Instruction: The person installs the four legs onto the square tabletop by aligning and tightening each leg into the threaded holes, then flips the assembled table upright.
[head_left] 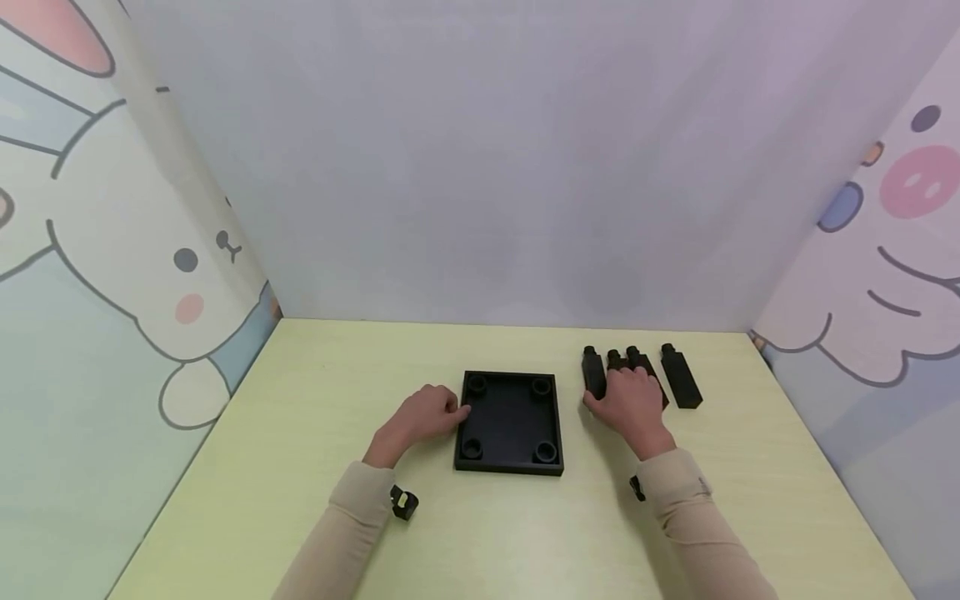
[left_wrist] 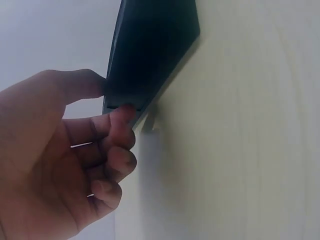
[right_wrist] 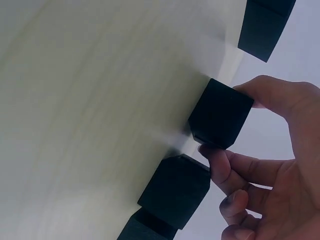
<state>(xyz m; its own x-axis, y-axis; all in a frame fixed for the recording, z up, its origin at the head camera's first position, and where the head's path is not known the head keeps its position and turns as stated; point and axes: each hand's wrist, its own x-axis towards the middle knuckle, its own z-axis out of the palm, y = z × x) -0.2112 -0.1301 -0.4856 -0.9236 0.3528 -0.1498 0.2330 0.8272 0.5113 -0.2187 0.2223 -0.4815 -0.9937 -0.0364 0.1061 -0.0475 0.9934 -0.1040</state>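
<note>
Left hand (head_left: pixel 420 414) pinches square black plastic tray (head_left: pixel 510 425), left edge; right hand (head_left: pixel 628 404) grips oblong black block (right_wrist: pixel 221 115) near pale table (head_left: pixel 247 483)'s far edge.

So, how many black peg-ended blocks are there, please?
4, right of the black tray: leftmost block, second block pinched by the right hand, third block, rightmost block.

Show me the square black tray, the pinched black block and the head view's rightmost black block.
Square black tray (head_left: pixel 510 423): head view, middle of its floor.
Pinched black block (right_wrist: pixel 220 115): right wrist view, its flat end face.
Rightmost black block (head_left: pixel 682 379): head view, middle of its body.
</note>
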